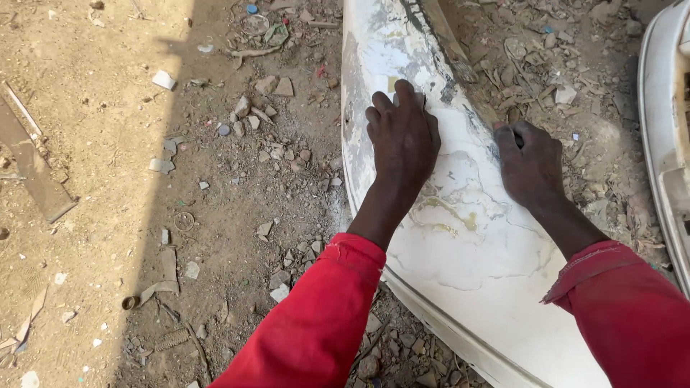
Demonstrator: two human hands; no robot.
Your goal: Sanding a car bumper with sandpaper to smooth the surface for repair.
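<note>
On the dusty, rubble-strewn dirt ground (pixel 108 144), seen from the head camera, lies a long curved white panel (pixel 474 259) of worn, patchy painted material, running from the top middle of the view down to the lower right. Its surface shows grey and yellowish blotches where the coat has come away.

Both hands rest on this panel. The left hand (pixel 402 136) lies palm down near the panel's left half, fingers held together and pressed flat over a small pale piece (pixel 392 85) of sheet-like material that peeks out just above the fingertips; what the piece is made of cannot be told. The right hand (pixel 530 162) sits just beside it toward the panel's right edge, curled over that edge in a loose fist; whether it grips anything besides the rim cannot be told. Both arms wear bright red sleeves (pixel 316 323) that reach to the wrists.

Left of the panel, small grey stones (pixel 266 85) and broken bits lie scattered over the dirt, and a flat brown metal strip (pixel 32 169) lies near the left border. At the right border, well apart from the hands, stands the rim of another white curved part (pixel 665 144). Dry debris (pixel 532 50) covers the ground between the two white pieces.
</note>
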